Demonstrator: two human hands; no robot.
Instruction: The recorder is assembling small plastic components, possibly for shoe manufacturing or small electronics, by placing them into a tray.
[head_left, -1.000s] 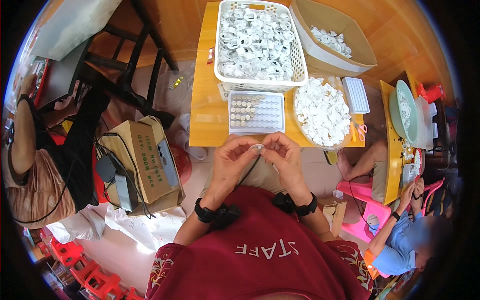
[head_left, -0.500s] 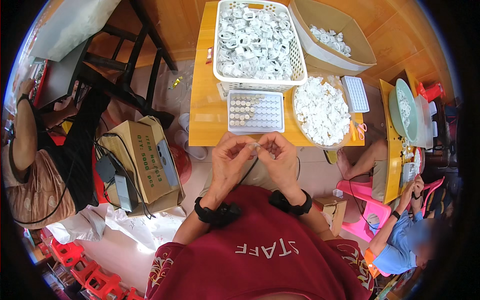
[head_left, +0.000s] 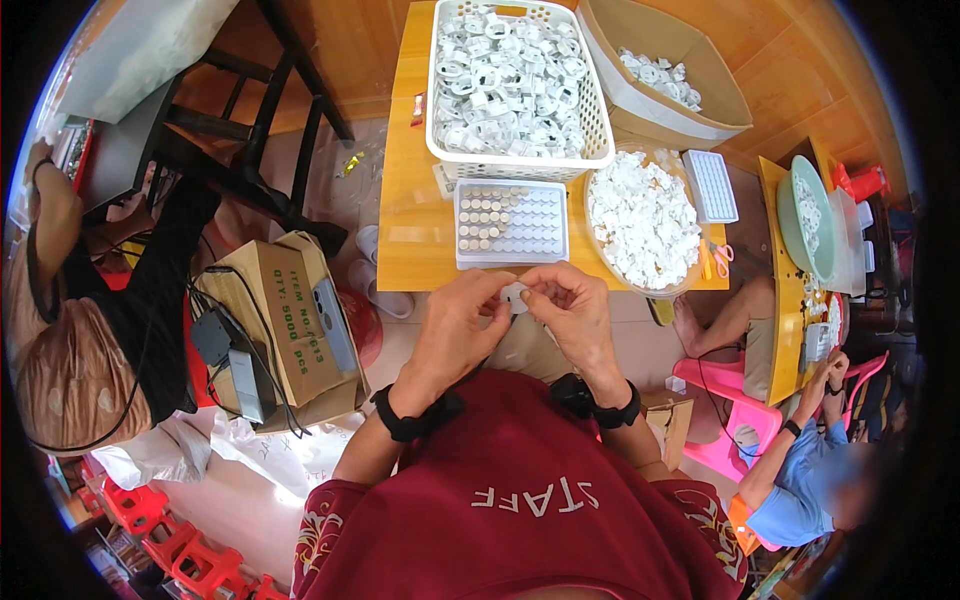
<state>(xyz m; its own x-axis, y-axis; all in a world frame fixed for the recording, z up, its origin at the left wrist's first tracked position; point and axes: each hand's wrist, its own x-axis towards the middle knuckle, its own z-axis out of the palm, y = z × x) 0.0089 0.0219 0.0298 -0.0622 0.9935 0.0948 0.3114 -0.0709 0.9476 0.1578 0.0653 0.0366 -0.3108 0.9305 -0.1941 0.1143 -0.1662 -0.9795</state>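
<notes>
Head view gives me both bare hands, held close together just off the near edge of the wooden surface (head_left: 408, 235). I see the left hand (head_left: 463, 318) pinching a small white piece (head_left: 515, 298) at its left side, while the right hand (head_left: 574, 308) grips the same piece from the right between thumb and fingers. That piece sits between the hands, above the person's lap; its finer shape is too small for me to make out. Straight ahead I have a white tray (head_left: 540, 232), pale round discs (head_left: 482, 219) gathered toward its left. Behind it stands a white basket (head_left: 601, 128) heaped with white parts, and to its right a round dish (head_left: 668, 293) piled with white bits, scissors (head_left: 722, 260) near its rim.
</notes>
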